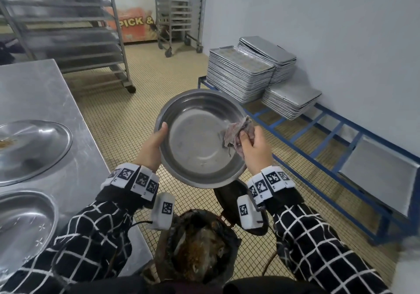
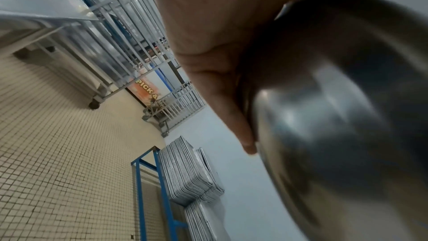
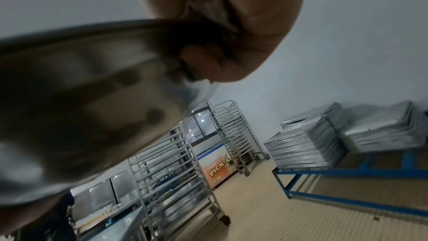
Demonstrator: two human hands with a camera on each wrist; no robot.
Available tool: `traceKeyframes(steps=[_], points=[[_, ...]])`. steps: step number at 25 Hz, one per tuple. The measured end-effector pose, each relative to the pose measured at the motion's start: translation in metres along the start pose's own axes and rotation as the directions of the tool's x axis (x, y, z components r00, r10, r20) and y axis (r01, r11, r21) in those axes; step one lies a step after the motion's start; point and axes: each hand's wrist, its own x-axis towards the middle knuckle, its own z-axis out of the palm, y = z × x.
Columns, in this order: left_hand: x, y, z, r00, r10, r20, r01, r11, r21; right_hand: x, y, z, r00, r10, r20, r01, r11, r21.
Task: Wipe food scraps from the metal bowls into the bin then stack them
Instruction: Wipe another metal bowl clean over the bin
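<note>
A person holds a round metal bowl (image 1: 200,139) in the air above a black-lined bin (image 1: 200,246) that stands on the tiled floor just beside the steel counter (image 1: 45,98). The bowl is tilted, its open mouth facing up and back toward the person, its near rim lower than its far rim and hanging over the bin's far edge. Being round, it has no long axis to speak of.

The left hand (image 1: 151,145) grips the bowl's left rim, thumb hooked over the inside edge and the other fingers (image 2: 241,116) pressed flat against the outer wall underneath. The right hand (image 1: 254,150) is clenched around a crumpled, stained cloth (image 1: 236,131), which it presses against the inner wall at the bowl's right side, near the rim. The inside of the bowl looks dull and smeared, with a few small specks on the base.

The bin holds brownish scraps. On the counter to the left lie two more metal bowls: the farther bowl (image 1: 34,148) carries a patch of brown residue, and the nearer bowl (image 1: 25,228) sits at the counter's front edge, apart from the first.
</note>
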Motion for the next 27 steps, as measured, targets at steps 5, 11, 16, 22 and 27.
traceKeyframes(steps=[5,11,16,22,27], points=[[-0.002,-0.013,0.022,0.993,0.04,-0.111,-0.038,0.999,0.022,-0.023,-0.005,0.036,0.968,0.226,-0.107,-0.188,0.94,0.285],[0.001,-0.015,0.011,0.996,-0.035,0.084,0.04,0.998,-0.058,-0.008,0.013,0.01,0.991,0.135,0.015,-0.135,0.966,0.222],[0.0,-0.022,0.005,0.994,-0.098,0.038,0.101,0.99,-0.094,0.005,0.029,-0.002,0.986,0.042,0.161,-0.054,0.996,0.071],[0.009,-0.025,0.018,0.996,0.035,-0.086,-0.033,0.999,0.027,-0.02,0.033,0.039,0.963,0.227,0.146,-0.245,0.963,0.116],[0.01,-0.027,0.024,0.986,0.154,-0.056,-0.139,0.968,0.21,-0.019,0.046,0.05,0.891,0.38,0.25,-0.394,0.919,0.008]])
